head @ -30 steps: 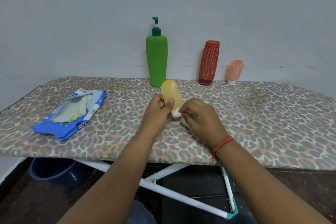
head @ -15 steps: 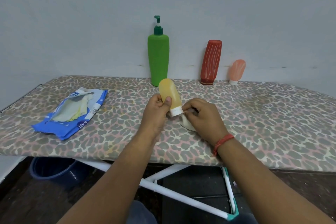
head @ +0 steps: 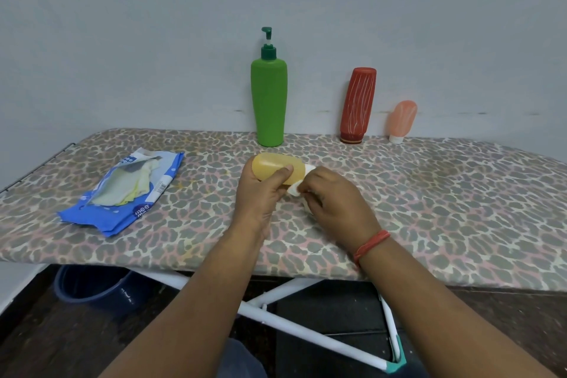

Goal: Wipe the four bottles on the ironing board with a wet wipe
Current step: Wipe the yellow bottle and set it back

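Yellow bottle (head: pixel 276 171) gripped sideways by left hand (head: pixel 260 193); wet wipe (head: pixel 295 191) pinched in right hand (head: pixel 337 199) fingers, pressed near cap. 3 bottles stood at 12 o'clock.

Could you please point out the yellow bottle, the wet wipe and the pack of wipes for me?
yellow bottle (head: pixel 270 169): head view, on its bare upper body above the thumb.
wet wipe (head: pixel 294 191): head view, on the white fold between the hands.
pack of wipes (head: pixel 122 193): head view, on its opened middle.
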